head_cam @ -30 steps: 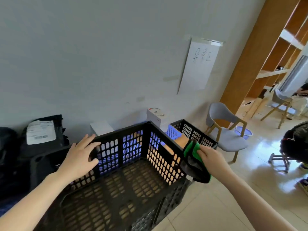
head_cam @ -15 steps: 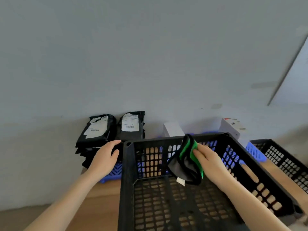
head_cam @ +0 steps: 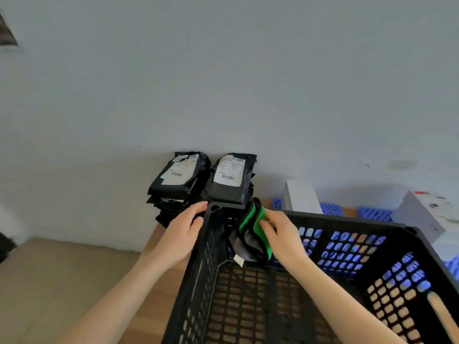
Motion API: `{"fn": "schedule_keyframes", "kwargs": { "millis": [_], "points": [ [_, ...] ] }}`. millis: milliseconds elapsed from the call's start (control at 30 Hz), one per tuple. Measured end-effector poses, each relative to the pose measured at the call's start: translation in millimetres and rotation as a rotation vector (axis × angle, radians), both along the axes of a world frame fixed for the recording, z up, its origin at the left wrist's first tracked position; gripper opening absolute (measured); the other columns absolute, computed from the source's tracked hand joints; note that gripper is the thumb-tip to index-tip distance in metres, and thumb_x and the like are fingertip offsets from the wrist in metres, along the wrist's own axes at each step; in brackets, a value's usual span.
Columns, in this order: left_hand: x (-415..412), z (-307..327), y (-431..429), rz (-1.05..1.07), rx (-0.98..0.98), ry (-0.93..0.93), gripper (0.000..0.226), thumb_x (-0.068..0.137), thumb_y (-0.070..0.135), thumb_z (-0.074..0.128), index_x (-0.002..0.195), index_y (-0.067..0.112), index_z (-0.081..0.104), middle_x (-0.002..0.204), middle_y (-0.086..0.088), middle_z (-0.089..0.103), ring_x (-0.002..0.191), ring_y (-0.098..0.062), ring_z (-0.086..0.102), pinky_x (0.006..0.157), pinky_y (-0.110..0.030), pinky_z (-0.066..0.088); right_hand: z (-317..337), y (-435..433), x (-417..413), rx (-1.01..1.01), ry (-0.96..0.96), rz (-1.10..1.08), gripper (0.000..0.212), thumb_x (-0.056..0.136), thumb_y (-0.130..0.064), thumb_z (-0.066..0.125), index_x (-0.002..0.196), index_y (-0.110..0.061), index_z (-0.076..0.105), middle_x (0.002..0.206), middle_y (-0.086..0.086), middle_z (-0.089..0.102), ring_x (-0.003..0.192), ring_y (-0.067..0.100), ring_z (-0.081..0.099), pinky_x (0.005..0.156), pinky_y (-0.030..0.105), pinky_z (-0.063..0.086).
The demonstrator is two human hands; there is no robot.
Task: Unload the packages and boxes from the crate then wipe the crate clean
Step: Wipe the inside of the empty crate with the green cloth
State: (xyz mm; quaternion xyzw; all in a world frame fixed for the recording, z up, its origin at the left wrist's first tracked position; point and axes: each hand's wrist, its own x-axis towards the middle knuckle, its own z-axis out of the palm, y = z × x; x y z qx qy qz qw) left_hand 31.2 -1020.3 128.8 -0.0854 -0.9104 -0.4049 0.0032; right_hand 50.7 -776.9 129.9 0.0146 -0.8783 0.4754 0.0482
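**Head view, crate-wiping stage.** The black lattice crate (head_cam: pixel 335 218) fills the lower right of the view and stands on a brown wooden surface (head_cam: pixel 167 294). Its far-left corner points toward a pale wall (head_cam: pixel 223 83).

The left grip (head_cam: pixel 183 234), a bare hand, lies against the outer face of the crate's left wall, just below that corner. Its fingers are extended and apart, their tips reach the corner post, and the thumb rests on the edge of the rim. They enclose nothing.

The right grip (head_cam: pixel 282 235) reaches over the inside of the crate. It is clamped on a green cloth (head_cam: pixel 253 219) with black edging and a grey reverse. The fingertips (head_cam: pixel 265 224) press the cloth against the inner face of the far wall, beside the same corner. The upper fold of the cloth rises to the rim, and its lower part hangs inside the crate with a small white tag (head_cam: pixel 239 260) at the bottom.

Outside the crate, two stacks of black packages stand behind the corner against the wall, each topped by a white shipping label. These are the left stack (head_cam: pixel 178 177) and the right stack (head_cam: pixel 231 182), which touches the crate's corner. Farther right, a white box (head_cam: pixel 301 197) and a second white box (head_cam: pixel 422 212) stand behind the far wall of the crate. Blue lattice crates (head_cam: pixel 331 209) show beside these boxes and through the openings of the black crate.
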Motion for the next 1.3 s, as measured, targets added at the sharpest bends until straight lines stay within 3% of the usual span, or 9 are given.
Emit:
{"fn": "schedule_keyframes", "kwargs": {
  "millis": [67, 200, 433, 633, 833, 900, 967, 1100, 1300],
  "points": [
    [8, -3, -1, 0.031, -0.010, -0.027, 0.041, 0.105, 0.024, 0.036, 0.144, 0.036, 0.038, 0.142, 0.023, 0.046, 0.132, 0.004, 0.039, 0.113, -0.026, 0.033, -6, -2, -11, -0.076, -0.011, 0.050, 0.028, 0.099, -0.019, 0.047, 0.124, -0.027, 0.056, 0.110, -0.008, 0.060, 0.102, 0.005, 0.057, 0.090, 0.020, 0.046],
    [25, -3, 10, 0.135, 0.008, -0.071, 0.039, 0.106, 0.027, 0.033, 0.141, 0.041, 0.039, 0.135, 0.032, 0.047, 0.126, 0.013, 0.040, 0.105, -0.015, 0.032, -21, -4, -26, -0.242, -0.049, 0.138, 0.022, 0.098, -0.019, 0.050, 0.116, -0.032, 0.051, 0.103, -0.016, 0.062, 0.094, -0.007, 0.057, 0.079, 0.010, 0.046],
    [25, -5, 39, 0.255, -0.047, -0.027, 0.038, 0.106, 0.025, 0.033, 0.142, 0.034, 0.043, 0.140, 0.026, 0.046, 0.128, 0.018, 0.037, 0.100, 0.001, 0.026, -70, -29, -30, -0.296, -0.002, 0.194, 0.025, 0.097, -0.026, 0.052, 0.121, -0.031, 0.051, 0.110, -0.013, 0.061, 0.100, 0.001, 0.057, 0.089, 0.030, 0.052],
    [19, -6, 45, 0.183, -0.068, 0.008, 0.044, 0.105, 0.023, 0.030, 0.147, 0.017, 0.039, 0.146, 0.014, 0.046, 0.135, 0.006, 0.038, 0.107, -0.008, 0.030, -88, -70, -29, -0.313, 0.158, 0.181, 0.036, 0.096, -0.029, 0.053, 0.131, -0.024, 0.048, 0.117, -0.009, 0.054, 0.107, 0.005, 0.052, 0.085, 0.020, 0.046],
    [21, -16, 39, 0.184, 0.021, 0.059, 0.044, 0.101, 0.025, 0.032, 0.144, 0.018, 0.039, 0.145, 0.014, 0.048, 0.138, -0.009, 0.040, 0.112, -0.024, 0.033, -94, -93, -29, -0.447, 0.243, 0.188, 0.037, 0.094, -0.033, 0.051, 0.128, -0.020, 0.055, 0.117, -0.004, 0.055, 0.108, 0.011, 0.053, 0.089, 0.026, 0.047],
    [19, -14, 41, 0.171, -0.075, 0.088, 0.048, 0.101, 0.026, 0.028, 0.144, 0.009, 0.043, 0.147, 0.008, 0.046, 0.140, -0.010, 0.038, 0.113, -0.023, 0.030, -104, -93, -10, -0.444, 0.291, 0.233, 0.032, 0.092, -0.030, 0.055, 0.122, -0.019, 0.060, 0.116, -0.003, 0.057, 0.108, 0.012, 0.053, 0.091, 0.029, 0.046],
    [18, -15, 42, 0.175, -0.120, 0.080, 0.046, 0.103, 0.018, 0.025, 0.141, 0.002, 0.045, 0.146, 0.005, 0.048, 0.139, -0.009, 0.039, 0.113, -0.023, 0.031, -122, -92, 23, -0.444, 0.350, 0.323, 0.027, 0.092, -0.026, 0.059, 0.117, -0.018, 0.063, 0.114, -0.004, 0.059, 0.105, 0.014, 0.054, 0.088, 0.032, 0.047],
    [22, -16, 39, 0.227, -0.209, 0.079, 0.044, 0.106, 0.000, 0.026, 0.143, 0.012, 0.045, 0.148, 0.011, 0.047, 0.143, -0.011, 0.033, 0.118, -0.045, 0.028, -142, -100, 66, -0.446, 0.471, 0.492, 0.023, 0.095, -0.019, 0.061, 0.118, -0.017, 0.062, 0.111, 0.000, 0.061, 0.099, 0.019, 0.055, 0.081, 0.035, 0.049],
    [24, -17, 30, 0.184, -0.293, 0.070, 0.050, 0.101, -0.012, 0.031, 0.141, 0.013, 0.047, 0.151, 0.005, 0.043, 0.146, -0.011, 0.026, 0.119, -0.048, 0.025, -129, -103, 18, -0.511, 0.336, 0.256, 0.025, 0.090, -0.016, 0.062, 0.114, -0.010, 0.066, 0.110, 0.003, 0.062, 0.103, 0.016, 0.055, 0.092, 0.022, 0.044]
  ]
}}
